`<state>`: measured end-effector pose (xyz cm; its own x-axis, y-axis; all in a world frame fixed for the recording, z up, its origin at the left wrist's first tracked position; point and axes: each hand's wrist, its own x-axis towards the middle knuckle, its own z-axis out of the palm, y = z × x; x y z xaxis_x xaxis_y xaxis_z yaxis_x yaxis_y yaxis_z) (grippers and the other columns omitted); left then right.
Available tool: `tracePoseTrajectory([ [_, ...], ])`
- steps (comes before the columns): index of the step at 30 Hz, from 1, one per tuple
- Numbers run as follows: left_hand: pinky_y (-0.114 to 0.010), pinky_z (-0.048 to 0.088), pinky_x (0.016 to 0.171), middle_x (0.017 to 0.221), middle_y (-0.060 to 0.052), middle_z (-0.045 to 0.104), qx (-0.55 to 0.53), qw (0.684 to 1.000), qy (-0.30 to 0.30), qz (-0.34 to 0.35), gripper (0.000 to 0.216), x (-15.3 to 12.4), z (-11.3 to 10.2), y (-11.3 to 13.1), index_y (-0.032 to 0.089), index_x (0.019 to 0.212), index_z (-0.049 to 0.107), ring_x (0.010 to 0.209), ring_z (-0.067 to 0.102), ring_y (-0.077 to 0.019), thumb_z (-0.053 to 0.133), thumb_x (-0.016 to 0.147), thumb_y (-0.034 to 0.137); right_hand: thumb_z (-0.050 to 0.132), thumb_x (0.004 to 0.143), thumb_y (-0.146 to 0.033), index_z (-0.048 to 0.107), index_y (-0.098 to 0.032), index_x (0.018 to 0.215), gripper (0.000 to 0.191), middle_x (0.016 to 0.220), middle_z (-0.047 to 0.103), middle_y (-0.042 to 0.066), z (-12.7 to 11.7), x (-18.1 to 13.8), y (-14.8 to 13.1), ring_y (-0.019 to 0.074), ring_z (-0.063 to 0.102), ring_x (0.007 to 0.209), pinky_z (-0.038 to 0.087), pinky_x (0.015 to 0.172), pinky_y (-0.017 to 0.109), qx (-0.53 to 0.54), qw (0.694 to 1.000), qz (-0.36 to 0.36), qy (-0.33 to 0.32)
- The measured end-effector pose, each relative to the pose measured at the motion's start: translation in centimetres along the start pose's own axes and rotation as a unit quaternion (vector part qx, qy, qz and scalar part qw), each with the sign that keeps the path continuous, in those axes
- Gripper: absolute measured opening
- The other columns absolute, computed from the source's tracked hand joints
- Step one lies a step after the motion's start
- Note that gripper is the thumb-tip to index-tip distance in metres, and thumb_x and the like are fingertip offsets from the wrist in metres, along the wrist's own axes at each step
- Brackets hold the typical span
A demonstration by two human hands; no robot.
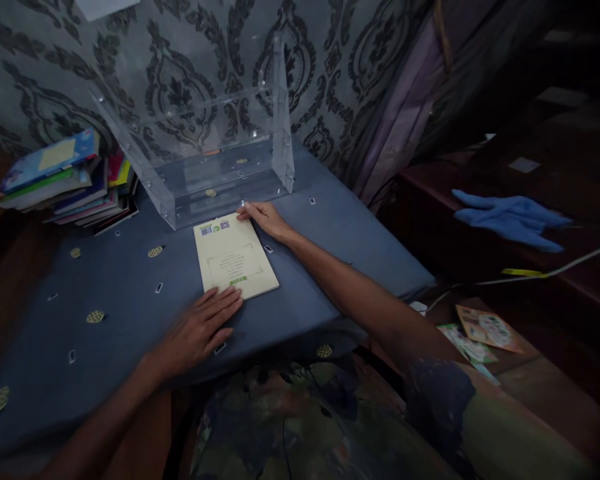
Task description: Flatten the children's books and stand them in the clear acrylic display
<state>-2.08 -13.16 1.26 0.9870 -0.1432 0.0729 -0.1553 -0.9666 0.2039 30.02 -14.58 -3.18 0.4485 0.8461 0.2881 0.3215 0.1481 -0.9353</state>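
Note:
A pale yellow book (pixel 233 257) lies flat on the blue cloth (pixel 130 300) that covers the table, back cover up. My left hand (pixel 200 329) rests flat at the book's near edge, fingers stretched out and touching it. My right hand (pixel 264 217) reaches to the book's far right corner, fingers laid on that edge, close to the front of a clear acrylic rack (pixel 215 160) standing against the patterned wall. Neither hand lifts the book.
A stack of colourful books (pixel 67 179) lies at the table's far left. A blue glove (pixel 510 217) rests on a dark wooden ledge at the right. Printed leaflets (pixel 480 333) lie lower right. A cable (pixel 555 270) runs across the right side.

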Motion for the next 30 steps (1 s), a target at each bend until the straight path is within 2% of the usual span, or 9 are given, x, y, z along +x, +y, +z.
tracePoseTrajectory([
  [6,-0.044,0.031,0.124,0.161,-0.007,0.036,0.007,0.999,-0.013,0.04,0.059,4.9,0.5,1.1,0.024,0.16,0.019,0.149,0.034,-0.0199,0.037,0.107,0.041,0.043,0.101,-0.054,0.075,-0.013,0.102,0.051,0.094,0.078,0.009,0.1,0.1,0.1,0.0198,0.072,0.092,0.052,0.088,0.031,0.002,1.0,-0.015,-0.006],
  [10,-0.042,0.031,0.123,0.159,-0.009,0.039,0.006,0.998,-0.027,0.051,0.056,7.4,0.7,1.8,0.02,0.157,0.029,0.149,0.034,-0.0205,0.035,0.107,0.045,0.043,0.102,-0.051,0.075,-0.013,0.103,0.05,0.095,0.078,0.009,0.2,0.0,0.0,0.0198,0.072,0.092,0.052,0.086,0.031,0.002,1.0,-0.009,0.0],
  [14,-0.042,0.032,0.123,0.159,-0.008,0.039,-0.022,0.998,-0.042,0.035,0.055,8.3,0.2,2.1,0.02,0.155,0.034,0.148,0.036,-0.0195,0.033,0.107,0.047,0.044,0.102,-0.048,0.076,-0.013,0.102,0.047,0.094,0.078,0.008,0.1,-0.1,-0.4,0.0202,0.072,0.093,0.052,0.085,0.031,-0.009,1.0,-0.002,0.0],
  [18,-0.039,0.028,0.125,0.161,-0.003,0.035,-0.06,0.997,-0.045,0.006,0.053,8.4,0.0,1.4,0.027,0.157,0.028,0.149,0.034,-0.0155,0.029,0.108,0.046,0.046,0.101,-0.044,0.075,-0.013,0.102,0.043,0.095,0.078,0.007,0.0,-0.3,-0.5,0.0202,0.071,0.093,0.051,0.084,0.029,-0.019,1.0,-0.014,-0.015],
  [21,-0.04,0.022,0.126,0.163,-0.003,0.033,-0.049,0.998,-0.012,-0.043,0.055,8.8,0.4,-1.0,0.025,0.159,0.026,0.151,0.028,-0.0151,0.027,0.108,0.046,0.046,0.101,-0.046,0.075,-0.014,0.101,0.043,0.095,0.078,0.006,-0.1,-0.3,-0.6,0.0203,0.071,0.093,0.051,0.084,0.029,-0.023,0.999,-0.019,-0.026],
  [24,-0.044,0.021,0.126,0.163,-0.007,0.032,-0.012,0.994,0.021,-0.109,0.055,9.2,1.0,-4.9,0.021,0.157,0.031,0.152,0.026,-0.0183,0.028,0.107,0.045,0.043,0.102,-0.045,0.074,-0.014,0.097,0.044,0.093,0.077,0.005,-0.3,-0.5,-1.1,0.02,0.07,0.091,0.05,0.082,0.028,-0.052,0.998,-0.022,-0.034],
  [27,-0.049,0.022,0.125,0.161,-0.012,0.036,0.013,0.975,0.077,-0.208,0.053,9.0,1.4,-9.1,0.016,0.153,0.038,0.152,0.027,-0.0234,0.029,0.106,0.04,0.042,0.103,-0.038,0.072,-0.014,0.091,0.04,0.087,0.075,0.005,0.0,-1.3,-2.5,0.0187,0.067,0.085,0.049,0.08,0.028,-0.162,0.984,-0.049,-0.05],
  [30,-0.053,0.027,0.122,0.158,-0.015,0.041,0.003,0.944,0.151,-0.295,0.052,8.2,2.2,-12.2,0.013,0.148,0.044,0.15,0.032,-0.0269,0.027,0.105,0.034,0.044,0.102,-0.025,0.071,-0.013,0.094,0.031,0.094,0.074,0.009,1.9,-3.2,-4.1,0.02,0.067,0.092,0.047,0.091,0.032,-0.296,0.946,-0.105,-0.085],
])
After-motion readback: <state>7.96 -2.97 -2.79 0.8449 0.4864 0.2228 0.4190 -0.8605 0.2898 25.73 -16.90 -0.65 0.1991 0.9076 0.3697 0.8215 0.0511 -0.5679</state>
